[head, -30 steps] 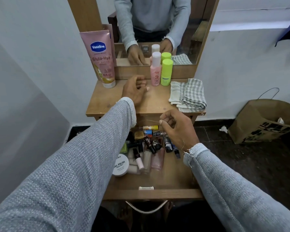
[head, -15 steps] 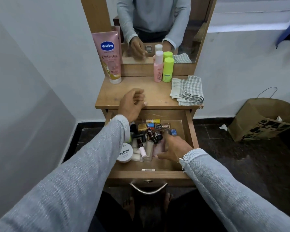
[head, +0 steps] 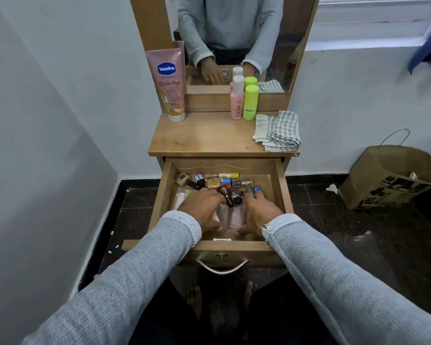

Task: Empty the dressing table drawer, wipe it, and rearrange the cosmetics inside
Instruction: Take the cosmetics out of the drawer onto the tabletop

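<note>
Drawer (head: 281, 181): pulled fully out below the tabletop; a jumble of small cosmetics (head: 224, 183) is held in it — bottles, tubes and nail-polish-like vials, too crowded for an exact count.
Left hand (head: 201, 207): lowered into the drawer's left-centre, fingers spread over the items; whether anything is gripped cannot be told.
Right hand (head: 259, 212): lowered into the drawer's right-centre, fingertips against the small bottles; grip likewise cannot be told.
Tabletop (head: 209, 138): three upright containers at the far edge — one pink Vaseline tube (head: 168, 83) at left, one pink bottle (head: 237, 100) and one green bottle (head: 250, 103) touching side by side.
Cloth (head: 279, 130): one checked cloth, folded, at the right edge.
Floor: one brown paper bag (head: 391, 175) is seen at far right.
</note>
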A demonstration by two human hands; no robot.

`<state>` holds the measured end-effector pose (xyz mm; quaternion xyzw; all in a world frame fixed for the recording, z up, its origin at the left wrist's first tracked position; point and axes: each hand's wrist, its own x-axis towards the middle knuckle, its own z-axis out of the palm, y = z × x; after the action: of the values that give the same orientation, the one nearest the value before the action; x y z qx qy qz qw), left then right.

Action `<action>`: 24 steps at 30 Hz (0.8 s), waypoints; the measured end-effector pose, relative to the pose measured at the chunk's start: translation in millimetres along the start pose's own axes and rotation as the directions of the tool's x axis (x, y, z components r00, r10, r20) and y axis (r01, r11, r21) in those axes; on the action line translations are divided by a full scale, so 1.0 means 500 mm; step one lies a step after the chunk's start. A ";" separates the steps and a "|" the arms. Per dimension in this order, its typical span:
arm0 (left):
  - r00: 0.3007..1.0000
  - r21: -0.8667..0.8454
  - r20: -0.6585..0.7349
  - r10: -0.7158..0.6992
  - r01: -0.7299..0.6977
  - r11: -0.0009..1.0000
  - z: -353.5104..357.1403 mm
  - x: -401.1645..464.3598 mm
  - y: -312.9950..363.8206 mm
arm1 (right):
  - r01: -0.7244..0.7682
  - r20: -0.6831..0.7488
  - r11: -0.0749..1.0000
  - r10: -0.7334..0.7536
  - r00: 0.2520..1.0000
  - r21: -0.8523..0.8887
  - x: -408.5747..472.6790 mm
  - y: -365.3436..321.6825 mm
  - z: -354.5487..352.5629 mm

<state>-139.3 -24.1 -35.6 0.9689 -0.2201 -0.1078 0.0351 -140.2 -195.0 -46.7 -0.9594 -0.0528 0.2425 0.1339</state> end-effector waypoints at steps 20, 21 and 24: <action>0.999 0.128 0.011 0.030 -0.031 0.991 0.030 0.033 -0.002 | 0.173 0.046 0.985 -0.174 0.984 0.016 0.048 0.005 0.001; 0.999 0.130 0.020 0.035 -0.037 0.991 0.028 0.035 -0.002 | 0.179 0.043 0.983 -0.180 0.983 0.030 0.048 0.007 0.001; 0.998 0.152 0.039 0.046 -0.052 0.987 0.025 0.044 -0.002 | 0.186 0.037 0.980 -0.189 0.981 0.070 0.045 0.012 0.004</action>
<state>-122.2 -32.9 -52.4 0.9610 -0.2521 -0.1067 -0.0404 -121.1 -196.4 -60.1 -0.9398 -0.1377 0.2510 0.1868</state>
